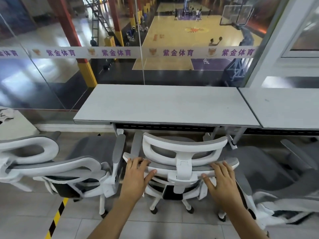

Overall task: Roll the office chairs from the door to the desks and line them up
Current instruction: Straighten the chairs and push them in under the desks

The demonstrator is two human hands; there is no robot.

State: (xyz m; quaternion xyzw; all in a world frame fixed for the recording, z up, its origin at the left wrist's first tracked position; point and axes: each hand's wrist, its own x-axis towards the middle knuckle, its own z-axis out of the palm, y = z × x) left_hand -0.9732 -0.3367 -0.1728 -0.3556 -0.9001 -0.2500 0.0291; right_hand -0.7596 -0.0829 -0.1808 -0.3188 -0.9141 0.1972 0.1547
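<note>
1. Centrally, low in the frame, both hands grip the top edge of the middle chair (pixel 183 163), a white-framed chair with grey mesh seen from behind.
2. The left hand (pixel 136 176) is clamped on the backrest's left end, fingers over the top and thumb pressed against the rear rail.
3. The right hand (pixel 222 180) is clamped on the right end the same way, fingers curled over the grey top edge, thumb on the white rail.
4. This chair faces the desk (pixel 165 104), its headrest just under the desk's front edge, its castors on the tiled floor (pixel 34 211).
5. A left chair (pixel 57 164) stands just beside it at lower left, armrests close together; whether they touch I cannot tell.
6. A right chair (pixel 269 180) fills the lower right, blurred, its back leaning toward the frame's corner.
7. A second desk (pixel 283 107) abuts the first at right centre.
8. Behind the desks a glass wall (pixel 51 75) carries a white banner (pixel 120 52) with purple characters across the upper frame.
9. Through the glass a basketball court (pixel 181 35) lies below, with small figures on it.
10. A yellow-black stripe (pixel 57 216) runs along the floor at lower left.
</note>
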